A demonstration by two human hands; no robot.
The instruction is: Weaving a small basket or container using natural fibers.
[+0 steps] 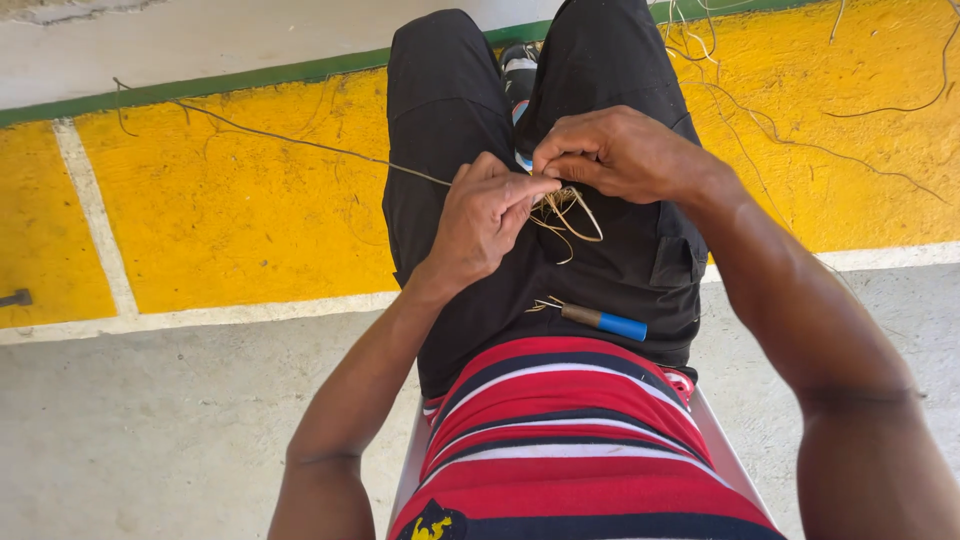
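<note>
I sit with black trousers and a red striped shirt in view. My left hand and my right hand meet over my lap, both pinching a small tangle of thin tan fibre strands. One long strand runs from my left hand out to the left across the yellow wall. A small tool with a blue handle lies on my lap near my waist, untouched.
A yellow painted low wall with white lines and a green stripe lies ahead. Loose fibre strands trail over it at the right. Grey concrete floor surrounds the white seat. A shoe shows between my legs.
</note>
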